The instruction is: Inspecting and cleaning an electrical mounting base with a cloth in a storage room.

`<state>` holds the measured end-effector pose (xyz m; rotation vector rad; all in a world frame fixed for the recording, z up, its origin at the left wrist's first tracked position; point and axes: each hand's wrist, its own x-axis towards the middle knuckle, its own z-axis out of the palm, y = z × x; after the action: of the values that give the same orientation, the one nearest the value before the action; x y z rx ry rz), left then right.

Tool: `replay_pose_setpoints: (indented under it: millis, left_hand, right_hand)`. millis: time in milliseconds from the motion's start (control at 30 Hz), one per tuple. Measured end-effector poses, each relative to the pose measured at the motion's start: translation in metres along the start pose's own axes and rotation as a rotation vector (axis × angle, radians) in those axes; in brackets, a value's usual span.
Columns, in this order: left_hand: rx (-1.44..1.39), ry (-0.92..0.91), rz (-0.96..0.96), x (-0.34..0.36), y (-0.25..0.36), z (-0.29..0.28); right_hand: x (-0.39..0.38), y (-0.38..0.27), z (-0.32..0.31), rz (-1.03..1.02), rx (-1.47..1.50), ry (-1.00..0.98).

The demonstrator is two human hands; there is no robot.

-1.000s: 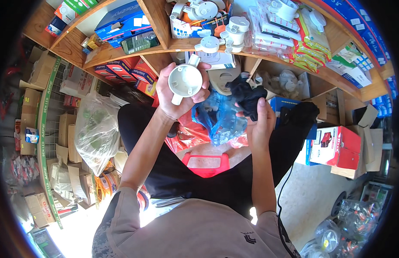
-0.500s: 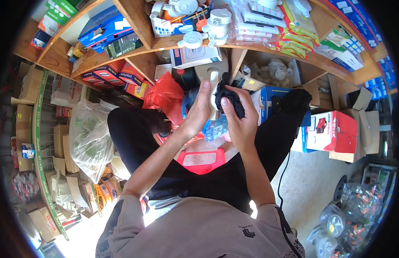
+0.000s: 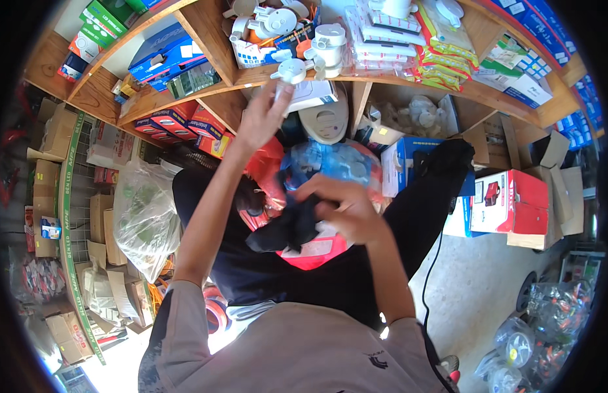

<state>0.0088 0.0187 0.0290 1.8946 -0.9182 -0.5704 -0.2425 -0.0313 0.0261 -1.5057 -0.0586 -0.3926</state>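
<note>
My left hand point(image 3: 261, 118) is raised toward the middle shelf edge, fingers closed on a white plastic piece point(image 3: 284, 98), apparently the round fitting, largely hidden and blurred. Just beyond it, other round white junction boxes point(image 3: 292, 70) sit on the shelf. My right hand point(image 3: 340, 209), motion-blurred, is closed on a crumpled black cloth point(image 3: 281, 229), held low over my lap, in front of a blue plastic bag point(image 3: 330, 160) and a red plastic bag point(image 3: 264, 167).
Wooden shelving point(image 3: 215, 49) with boxes and packets arches across the top. A clear bag point(image 3: 143, 223) and cartons stand left. A red-white box point(image 3: 507, 203), a black cable point(image 3: 428, 281) and bagged items point(image 3: 546, 327) lie right.
My hands have separated: the left rose with the white fitting toward the shelf, while the right lowered the black cloth leftward over my lap.
</note>
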Motion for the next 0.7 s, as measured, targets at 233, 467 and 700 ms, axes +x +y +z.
replay_pose_setpoints:
  millis: [233,467,700]
  left_hand:
    - [0.615,0.397,0.488,0.067,-0.044,-0.02]
    - [0.965,0.373,0.414,0.084,-0.03,-0.004]
    - [0.918,0.507,0.504,0.091,-0.044,0.011]
  right_hand:
    - [0.008,0.041,0.019,0.025,-0.395,0.245]
    - [0.0,0.031,0.02,0.11,-0.297,0.284]
    - [-0.003,0.032,0.024,0.118,-0.308,0.202]
